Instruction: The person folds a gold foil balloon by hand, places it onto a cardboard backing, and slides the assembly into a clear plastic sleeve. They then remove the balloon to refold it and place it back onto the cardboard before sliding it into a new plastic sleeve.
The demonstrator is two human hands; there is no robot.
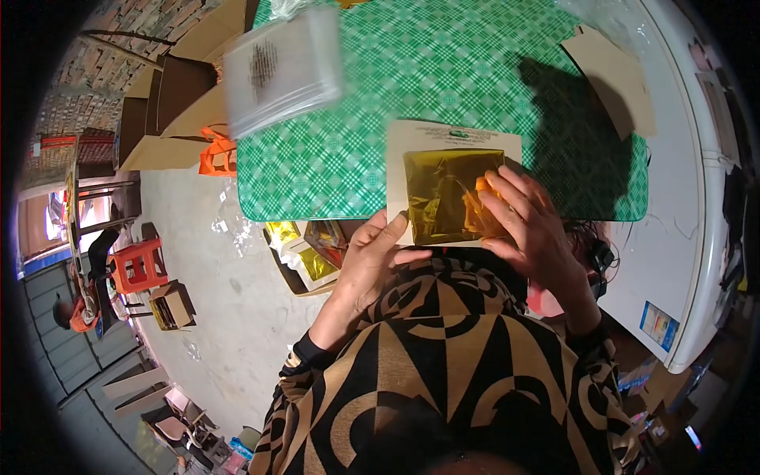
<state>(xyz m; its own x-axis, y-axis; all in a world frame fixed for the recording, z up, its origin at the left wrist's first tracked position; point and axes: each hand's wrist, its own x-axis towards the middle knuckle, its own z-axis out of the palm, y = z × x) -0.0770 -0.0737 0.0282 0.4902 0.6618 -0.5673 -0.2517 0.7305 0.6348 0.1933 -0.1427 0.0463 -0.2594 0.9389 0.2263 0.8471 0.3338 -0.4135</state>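
Note:
A shiny gold foil sheet (443, 198) lies on a white printed card (397, 170), at the near edge of the table in front of my body. My left hand (368, 261) grips the card's lower left corner, thumb on top and the other fingers partly hidden below. My right hand (534, 222) rests over the right side of the foil, its fingers spread and bent, the thumb apart near the lower edge. Something orange (481, 184) shows at its fingertips. Small print runs along the card's far edge.
A green checked cloth covers the table (443, 71). A stack of clear plastic sleeves (285, 67) lies at the far left, cut card (609, 79) at the right. Below the left edge stands a box with gold foil (317, 265); a red stool (138, 265) is farther off.

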